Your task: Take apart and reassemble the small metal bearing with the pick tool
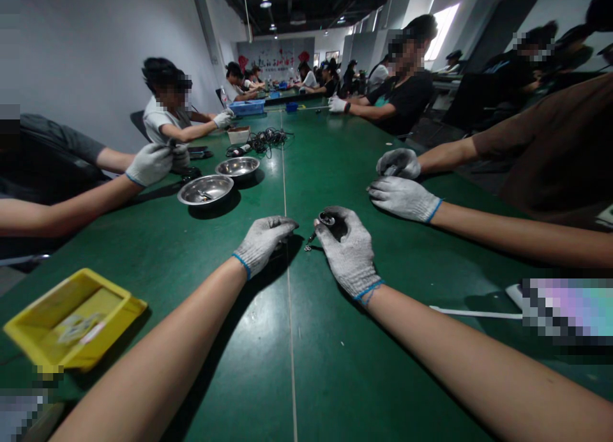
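Observation:
Over the middle of the green table [249, 340], my right hand [349, 247] wears a white knit glove, its thumb and fingers curled around a small round black part with a shiny rim [327, 218]. A short black piece with small silver loops [308, 245] shows just below those fingertips; whether the two are joined I cannot tell. Left of it, my left hand [263, 241], also gloved, has its fingers pressed together and pointing toward the right hand. What it pinches, if anything, is hidden. A gap separates the two hands.
Two steel bowls [205, 191] stand ahead on the left, the nearer holding small metal parts. Tangled black cables [268, 138] lie beyond. A yellow bin [103, 349] sits near left, a white cable [474, 313] at right. Gloved co-workers' hands [407, 196] work on both sides.

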A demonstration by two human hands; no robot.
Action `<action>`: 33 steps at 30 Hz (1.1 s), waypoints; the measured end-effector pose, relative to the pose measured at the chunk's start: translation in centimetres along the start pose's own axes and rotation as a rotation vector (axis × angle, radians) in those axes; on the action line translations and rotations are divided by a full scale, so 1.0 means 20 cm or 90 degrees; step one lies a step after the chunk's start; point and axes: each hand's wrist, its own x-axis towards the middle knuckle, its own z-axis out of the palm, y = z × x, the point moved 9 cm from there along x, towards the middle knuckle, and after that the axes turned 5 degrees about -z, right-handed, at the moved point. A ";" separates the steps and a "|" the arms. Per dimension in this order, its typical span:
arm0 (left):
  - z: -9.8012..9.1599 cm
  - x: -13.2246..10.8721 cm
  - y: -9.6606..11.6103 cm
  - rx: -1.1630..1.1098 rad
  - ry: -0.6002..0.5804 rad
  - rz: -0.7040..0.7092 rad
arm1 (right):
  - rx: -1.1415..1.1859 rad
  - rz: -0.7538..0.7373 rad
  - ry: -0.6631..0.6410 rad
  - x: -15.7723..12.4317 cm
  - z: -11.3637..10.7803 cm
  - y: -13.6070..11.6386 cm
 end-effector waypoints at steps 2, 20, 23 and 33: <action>0.00 0.00 0.00 -0.001 0.000 0.000 | -0.003 -0.002 0.000 0.00 0.00 0.00; 0.00 0.00 0.00 -0.004 0.001 0.002 | -0.037 -0.022 0.021 0.00 -0.02 -0.03; 0.00 0.00 0.00 -0.004 0.002 0.001 | -0.033 -0.019 0.015 0.00 -0.02 -0.03; 0.00 0.00 0.00 0.005 0.006 -0.001 | -0.022 -0.009 0.012 0.00 -0.01 -0.02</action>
